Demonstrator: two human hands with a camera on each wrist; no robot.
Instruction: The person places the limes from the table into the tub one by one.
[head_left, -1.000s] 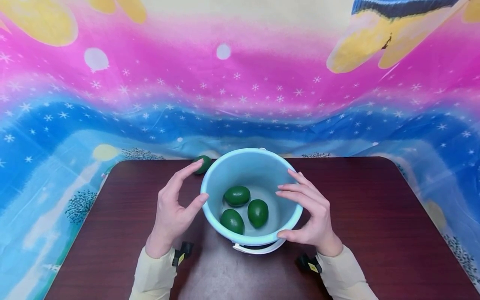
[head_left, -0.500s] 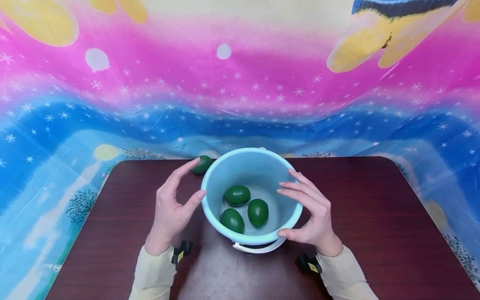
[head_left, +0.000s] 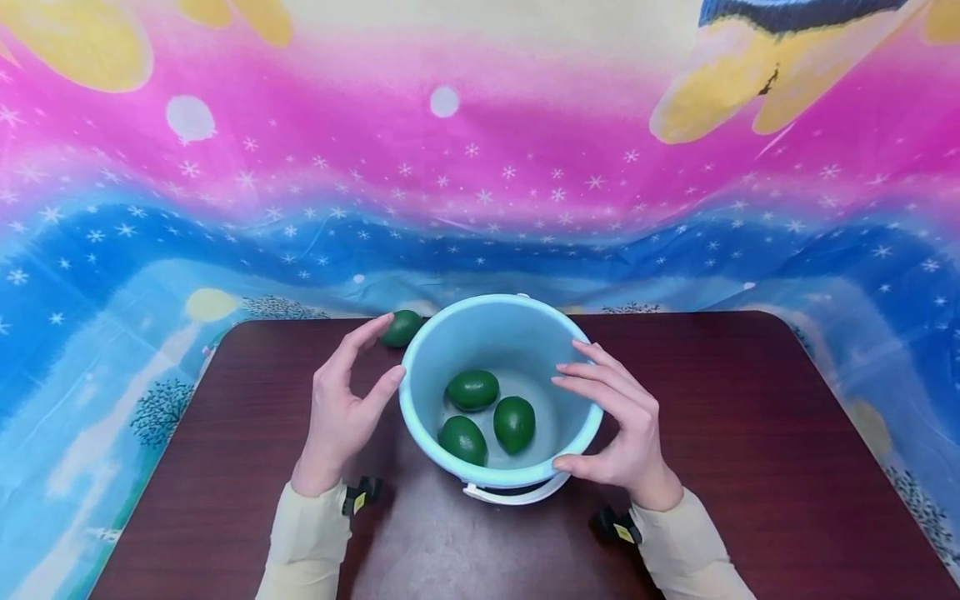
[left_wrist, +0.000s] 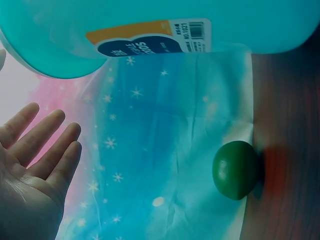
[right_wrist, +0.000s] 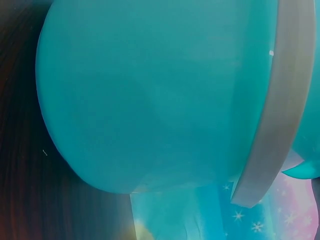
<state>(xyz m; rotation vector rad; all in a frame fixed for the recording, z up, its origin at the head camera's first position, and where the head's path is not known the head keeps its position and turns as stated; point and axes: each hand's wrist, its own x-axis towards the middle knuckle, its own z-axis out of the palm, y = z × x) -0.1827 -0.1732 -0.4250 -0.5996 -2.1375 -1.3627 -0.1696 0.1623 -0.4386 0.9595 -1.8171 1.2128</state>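
A light blue bucket [head_left: 501,479] stands on the table. Three dark green avocados [head_left: 472,390] lie on its bottom; another avocado [head_left: 401,328] sits outside, by the table's far edge. On the bucket's left, my left hand [head_left: 341,417] has its fingers spread and slightly bent, with the thumb tip close to the rim. Those fingers [left_wrist: 52,142] hold nothing in the left wrist view, and the outside avocado [left_wrist: 236,170] is apart from them. My right hand [head_left: 626,425] rests at the right rim, fingers extended over the opening and thumb tip on the rim.
The bucket's white handle [head_left: 517,498] hangs down at the front. A dark red-brown table [head_left: 750,450] lies under everything. Behind it hangs a colourful printed cloth [head_left: 480,192] with snowflakes. A label [left_wrist: 150,39] marks the bucket's side.
My left thumb has drawn back slightly left from the rim, and the left fingertips have shifted left off the outside avocado's front. My right hand and the bucket look almost unchanged.
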